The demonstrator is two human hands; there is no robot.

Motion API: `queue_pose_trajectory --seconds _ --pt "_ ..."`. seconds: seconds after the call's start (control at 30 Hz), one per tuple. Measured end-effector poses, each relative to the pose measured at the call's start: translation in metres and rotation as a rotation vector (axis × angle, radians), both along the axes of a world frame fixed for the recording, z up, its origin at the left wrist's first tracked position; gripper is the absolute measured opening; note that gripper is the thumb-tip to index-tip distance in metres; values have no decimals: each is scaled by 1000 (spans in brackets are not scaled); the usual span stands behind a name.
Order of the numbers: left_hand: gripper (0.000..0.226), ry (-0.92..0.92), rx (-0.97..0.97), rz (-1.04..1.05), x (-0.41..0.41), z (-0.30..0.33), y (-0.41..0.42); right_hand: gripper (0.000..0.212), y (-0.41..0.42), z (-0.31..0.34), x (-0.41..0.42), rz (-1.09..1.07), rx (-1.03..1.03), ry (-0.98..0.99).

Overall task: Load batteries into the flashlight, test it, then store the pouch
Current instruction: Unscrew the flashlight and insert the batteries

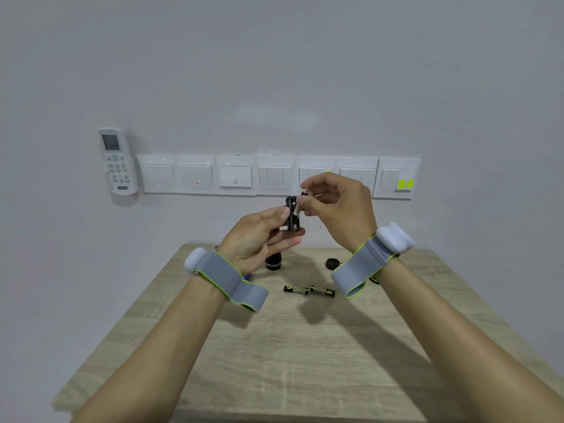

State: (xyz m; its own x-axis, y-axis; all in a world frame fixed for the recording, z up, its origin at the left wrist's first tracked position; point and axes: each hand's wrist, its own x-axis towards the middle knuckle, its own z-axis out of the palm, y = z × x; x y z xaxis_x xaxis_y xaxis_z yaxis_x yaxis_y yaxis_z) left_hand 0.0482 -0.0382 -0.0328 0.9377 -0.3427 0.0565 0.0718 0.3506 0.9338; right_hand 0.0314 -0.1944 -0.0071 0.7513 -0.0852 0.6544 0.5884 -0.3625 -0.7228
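Both hands [262, 230] pinch the battery holder [293, 216]

Grey wristbands [220, 274] (lime-edged), white pods [394, 236].

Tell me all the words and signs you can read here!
No words are readable.
Bell symbol: on the doorbell switch.
Remote control: label and buttons too blurred.
Batteries on the table: printing too small.
Yellow stickers: nothing legible.
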Motion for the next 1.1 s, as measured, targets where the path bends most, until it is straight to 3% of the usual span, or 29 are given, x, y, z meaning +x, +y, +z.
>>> queue_pose_trajectory --seconds 0.37,0.7,0.83,1.1 --pt "17 9 -72 25 -4 -4 0 10 1 -6 1 -29 -129 -137" --pt "30 -7 -81 47 -9 2 -1 13 0 -13 4 -69 -230 -277" --pt "31 -3 -95 84 -7 2 1 21 2 -15 -3 -59 -304 -223" --pt "29 29 -88 113 -5 -1 4 19 4 -11 -5 108 66 -35"
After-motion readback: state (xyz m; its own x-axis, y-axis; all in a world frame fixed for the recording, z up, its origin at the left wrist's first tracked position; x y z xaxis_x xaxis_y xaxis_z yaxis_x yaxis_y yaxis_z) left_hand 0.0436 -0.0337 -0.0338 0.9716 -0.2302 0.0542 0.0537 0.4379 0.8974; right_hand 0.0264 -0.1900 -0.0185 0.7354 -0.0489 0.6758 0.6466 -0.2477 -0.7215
